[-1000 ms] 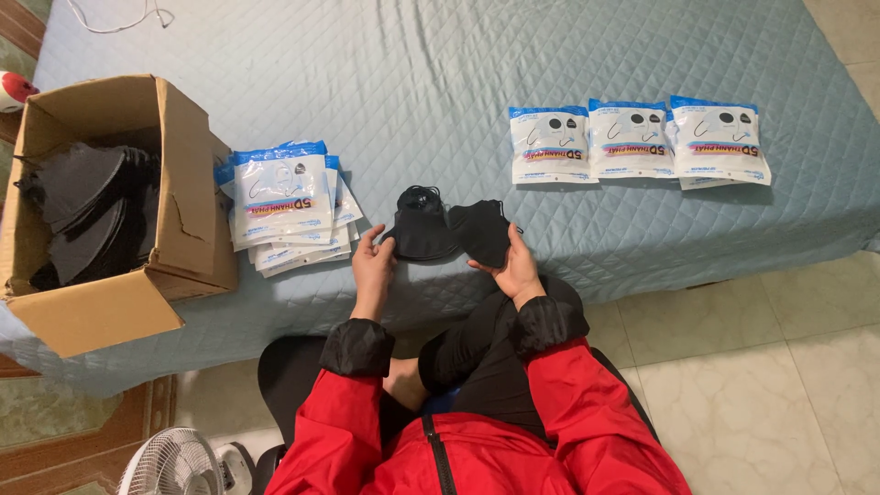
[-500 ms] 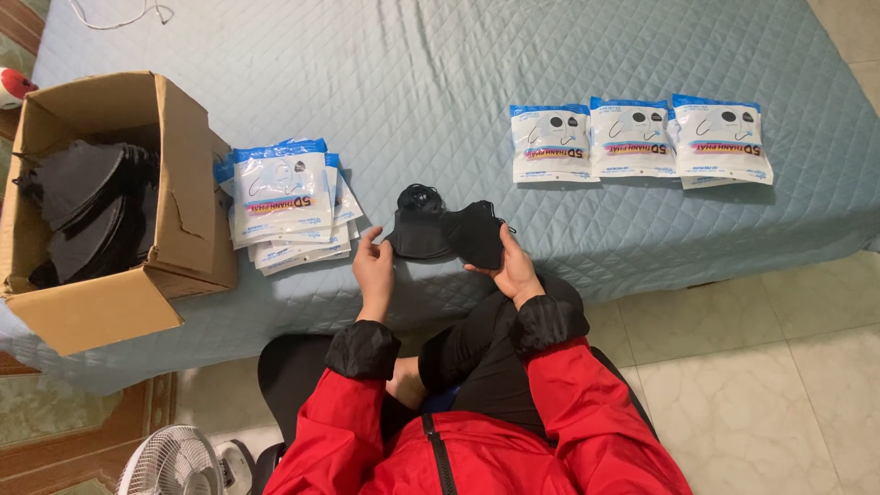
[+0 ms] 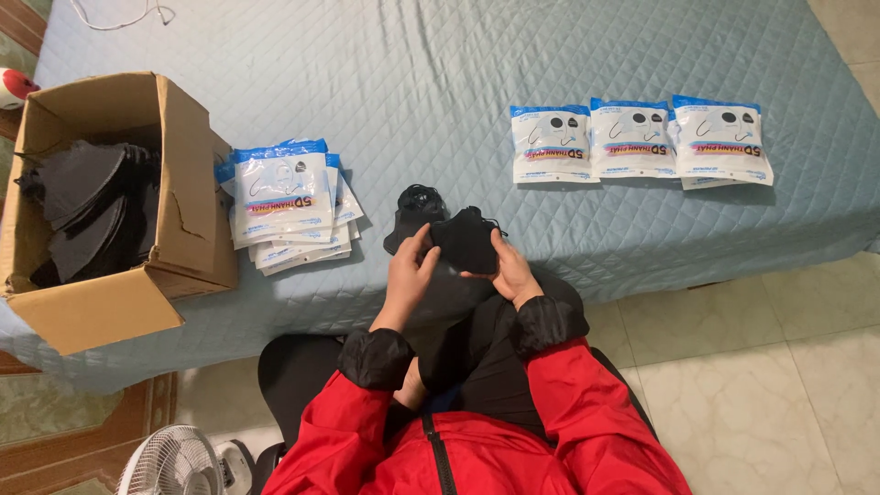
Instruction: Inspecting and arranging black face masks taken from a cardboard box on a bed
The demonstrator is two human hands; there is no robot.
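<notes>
Both my hands hold a black face mask (image 3: 466, 240) over the near edge of the blue quilted bed (image 3: 440, 82). My left hand (image 3: 410, 272) pinches its left side, my right hand (image 3: 510, 270) supports it from below on the right. A second black mask (image 3: 414, 209) lies on the bed just behind, partly hidden by the held one. A stack of flat white-and-blue mask packets (image 3: 286, 203) lies to the left of my hands.
An open cardboard box (image 3: 174, 192) with several black masks (image 3: 87, 206) stands at the left edge of the bed. Three sealed mask packets (image 3: 639, 139) lie in a row at the right. A white fan (image 3: 174, 463) stands on the floor at lower left.
The two masks lay side by side under my hands; now my hands have drawn together and lifted one mask toward me, overlapping the other.
</notes>
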